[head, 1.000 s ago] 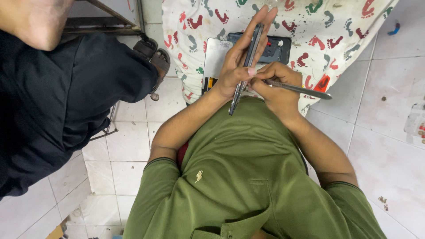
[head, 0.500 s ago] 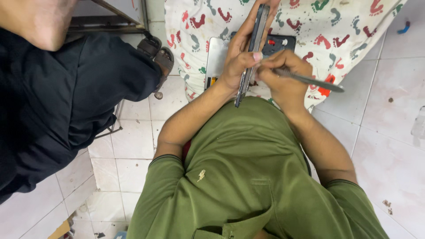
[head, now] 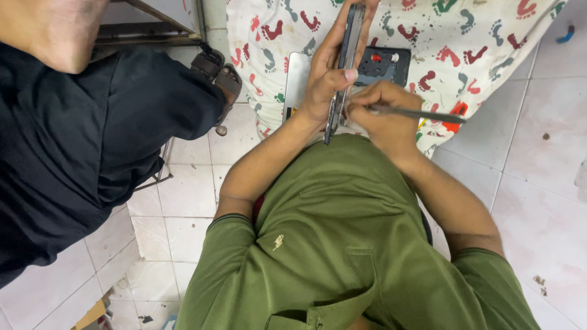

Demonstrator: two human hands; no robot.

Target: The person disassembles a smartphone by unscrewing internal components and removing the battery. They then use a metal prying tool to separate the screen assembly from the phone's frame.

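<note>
The person's left hand (head: 327, 76) is gripping a slim dark grey phone (head: 343, 64), held on edge so that only its thin side is showing; the fingers are wrapping round it from the left and the thumb is pressing against its near edge, so the hand is clamped firmly on it. The phone's long axis is running almost straight away from the body, leaning slightly to the right at the far end, with its near end hanging just above the olive-green shirt (head: 361, 244). The right hand (head: 382, 116) is sitting just to the right of the phone's lower half, fingers curled tight around a thin grey metal tool (head: 416, 113) that is lying nearly level, its handle pointing right and its tip meeting the phone's side near the left thumb; the right hand is therefore the nearer one to the working spot. Beneath both hands a white cloth printed with red, green and grey footprints (head: 489, 36) is covering the surface, and on it are lying a black rectangular tray with small red and white parts (head: 382, 64) and a pale silver flat panel (head: 296, 76) beside the left wrist. Someone in dark clothing (head: 73, 146) is standing at the left on the white tiled floor (head: 538, 183).
</note>
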